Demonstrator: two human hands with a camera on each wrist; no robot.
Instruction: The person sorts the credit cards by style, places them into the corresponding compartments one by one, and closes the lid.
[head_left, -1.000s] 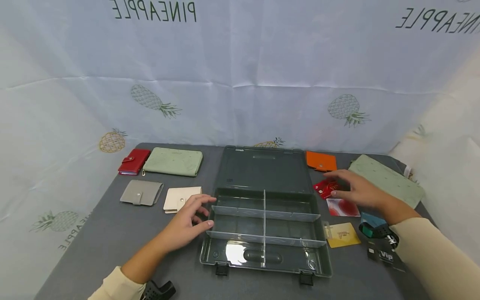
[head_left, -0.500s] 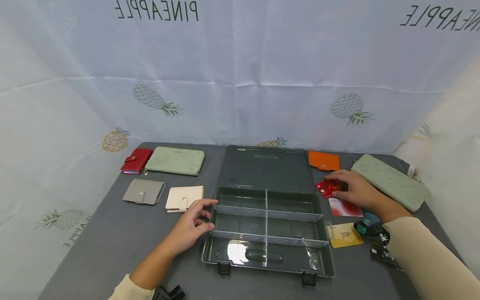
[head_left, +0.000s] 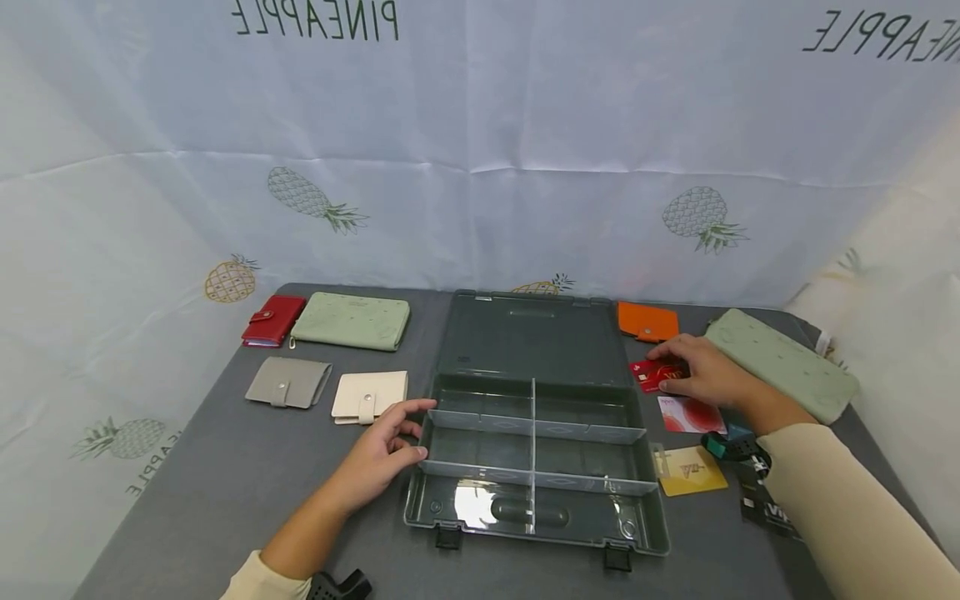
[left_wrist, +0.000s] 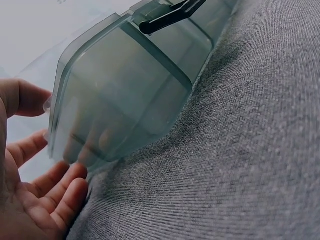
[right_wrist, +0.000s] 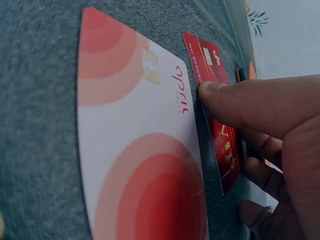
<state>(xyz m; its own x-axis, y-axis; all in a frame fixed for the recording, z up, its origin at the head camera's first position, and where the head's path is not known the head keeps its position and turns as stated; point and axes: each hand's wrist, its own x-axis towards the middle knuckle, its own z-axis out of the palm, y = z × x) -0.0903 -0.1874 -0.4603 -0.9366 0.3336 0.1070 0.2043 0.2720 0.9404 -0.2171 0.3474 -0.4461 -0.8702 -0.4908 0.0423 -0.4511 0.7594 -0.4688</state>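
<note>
My right hand straddles a red bank card lying on the grey cloth. In the right wrist view, the thumb is at one long edge of the red card and the curled fingers are at the other, pinching it. Beside it lies a white card with red circles. My left hand rests at the left side of a dark green clear box with dividers. The left wrist view shows thumb and index fingertips at the box's rim, the other fingers relaxed by the outer wall.
A gold card and a black card lie right of the box. An orange wallet and a green wallet are behind. Red, green, grey and cream wallets lie left. The lid lies back.
My right hand closes in on the red card and its wrist shifts slightly left. My left hand settles against the box side. The view shifts a little.
</note>
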